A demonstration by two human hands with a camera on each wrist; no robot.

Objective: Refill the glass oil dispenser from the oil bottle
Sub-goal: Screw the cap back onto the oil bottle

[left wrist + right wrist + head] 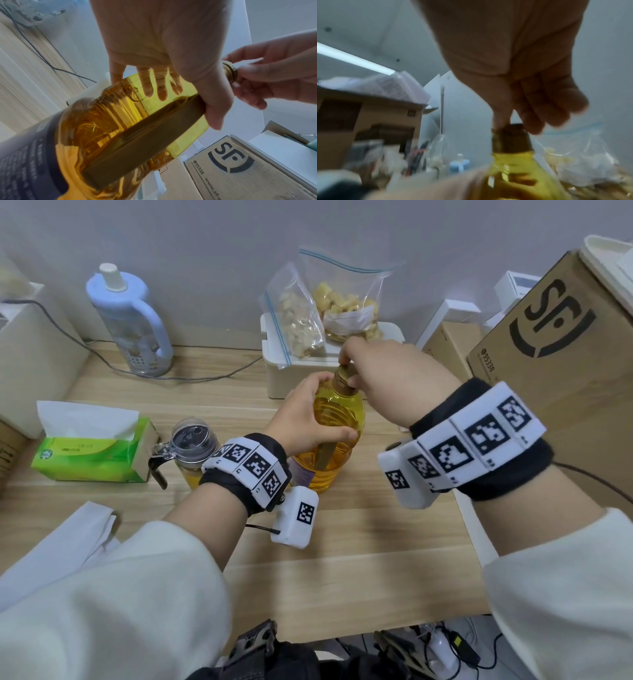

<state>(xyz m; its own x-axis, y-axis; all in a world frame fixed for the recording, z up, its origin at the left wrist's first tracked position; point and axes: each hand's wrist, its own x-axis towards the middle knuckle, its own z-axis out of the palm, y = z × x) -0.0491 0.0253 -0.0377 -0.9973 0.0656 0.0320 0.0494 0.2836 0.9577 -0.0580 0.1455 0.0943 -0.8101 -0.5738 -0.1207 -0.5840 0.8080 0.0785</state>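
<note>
A large plastic oil bottle (337,422) full of yellow oil stands upright on the wooden table (342,542). My left hand (308,412) grips its shoulder, fingers and thumb wrapped round it (171,67). My right hand (383,371) pinches the gold cap (344,380) at the top of the neck, with thumb and fingers on the cap (508,135). The glass oil dispenser (191,450) stands left of the bottle, partly behind my left wrist. It has a clear hinged lid and a little oil at its bottom.
A green tissue box (92,450) lies left of the dispenser. A blue jug (130,320) and a grey cable (102,357) are at the back left. Zip bags of snacks (329,309) sit on a white box behind the bottle. A cardboard box (555,337) stands at the right.
</note>
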